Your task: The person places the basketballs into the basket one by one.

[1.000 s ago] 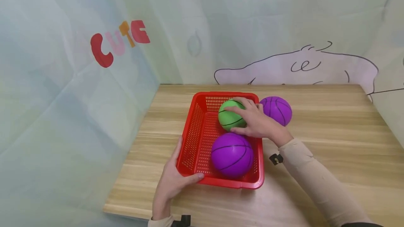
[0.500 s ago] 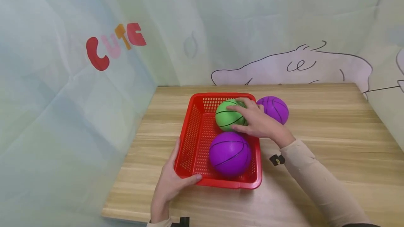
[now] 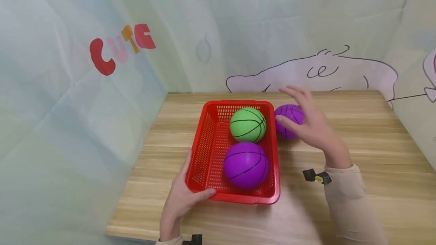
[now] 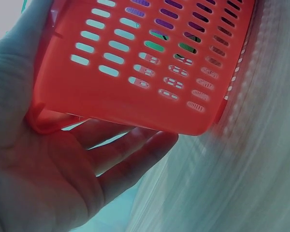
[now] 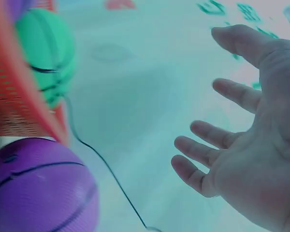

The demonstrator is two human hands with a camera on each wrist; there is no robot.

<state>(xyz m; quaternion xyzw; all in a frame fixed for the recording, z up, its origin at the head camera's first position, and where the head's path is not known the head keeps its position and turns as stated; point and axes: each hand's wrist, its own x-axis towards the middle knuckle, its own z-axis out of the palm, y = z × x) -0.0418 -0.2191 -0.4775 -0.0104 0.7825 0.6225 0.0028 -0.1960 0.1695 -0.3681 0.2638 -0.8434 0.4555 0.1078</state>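
Observation:
A red perforated plastic basket stands on the table, holding a green mini basketball at its back right and a purple mini basketball in front of that. My left hand grips the basket's front left corner, thumb over the rim; in the left wrist view its fingers lie along the outer wall. A second purple basketball rests on the table just right of the basket. Over it hovers my right hand, fingers spread and holding nothing. The right wrist view shows that purple ball apart from the palm.
The wood-grain table reaches back to a printed cloth backdrop. Another cloth wall with coloured letters rises along the left side. Small black devices are strapped at both wrists.
My right hand has let go of the green ball, leaving it in the basket, and has moved right and up over the purple ball outside. My left hand keeps its grip on the corner.

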